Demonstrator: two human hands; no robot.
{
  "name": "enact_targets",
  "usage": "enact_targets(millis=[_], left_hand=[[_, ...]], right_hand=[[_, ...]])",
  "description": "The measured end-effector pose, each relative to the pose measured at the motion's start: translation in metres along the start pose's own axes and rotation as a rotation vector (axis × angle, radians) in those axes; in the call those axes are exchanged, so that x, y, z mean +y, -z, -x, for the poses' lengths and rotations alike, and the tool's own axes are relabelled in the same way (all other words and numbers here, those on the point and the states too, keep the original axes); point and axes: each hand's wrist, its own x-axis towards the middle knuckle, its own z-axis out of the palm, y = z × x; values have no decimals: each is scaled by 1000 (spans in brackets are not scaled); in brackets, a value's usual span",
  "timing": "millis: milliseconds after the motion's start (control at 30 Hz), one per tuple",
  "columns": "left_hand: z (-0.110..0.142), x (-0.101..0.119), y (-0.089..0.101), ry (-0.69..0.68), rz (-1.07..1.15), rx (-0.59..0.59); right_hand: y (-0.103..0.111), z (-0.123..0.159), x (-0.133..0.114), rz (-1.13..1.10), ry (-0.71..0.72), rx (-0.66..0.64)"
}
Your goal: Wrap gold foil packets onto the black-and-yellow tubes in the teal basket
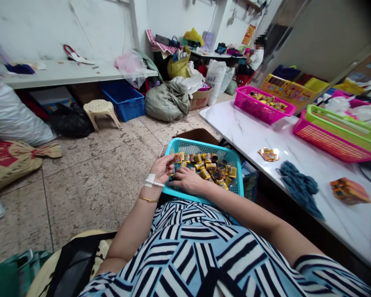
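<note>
A turquoise plastic basket (240,173) rests at my lap, holding several small yellow-wrapped cylinders (210,166), some with dark round ends. At its left side my left hand (162,168) is closed, with thumb and fingertips pinching a small yellow-and-orange wrapped piece (177,157). My right hand (187,180) reaches over the near rim, just below the left one. Its fingers are bent together toward the left hand. Whatever lies under those right fingertips is too small and hidden to name.
On the marble-patterned table (235,136) to the right are a pink basket (255,109), flat wrappers (268,154), a blue cloth (299,185) and a yellow-orange box (350,190). A stool (99,108), blue crate (123,101) and sacks (167,101) stand left. Another person (256,57) sits far back.
</note>
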Motion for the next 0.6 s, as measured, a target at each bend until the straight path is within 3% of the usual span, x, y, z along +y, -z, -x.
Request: enact_targets(millis=[100, 300, 400, 500, 600], left_hand=[[-1, -2, -1, 38, 21, 9], [0, 0, -3, 73, 67, 4], [-1, -1, -1, 63, 92, 9], [-2, -3, 0, 57, 114, 9], [-2, -5, 0, 70, 125, 1]], right_hand=[[-8, -5, -2, 52, 69, -6], [-12, -12, 0, 10, 20, 100], [-1, -4, 0, -268, -115, 267], [12, 12, -4, -767, -411, 529], [25, 29, -6, -1150, -651, 704]])
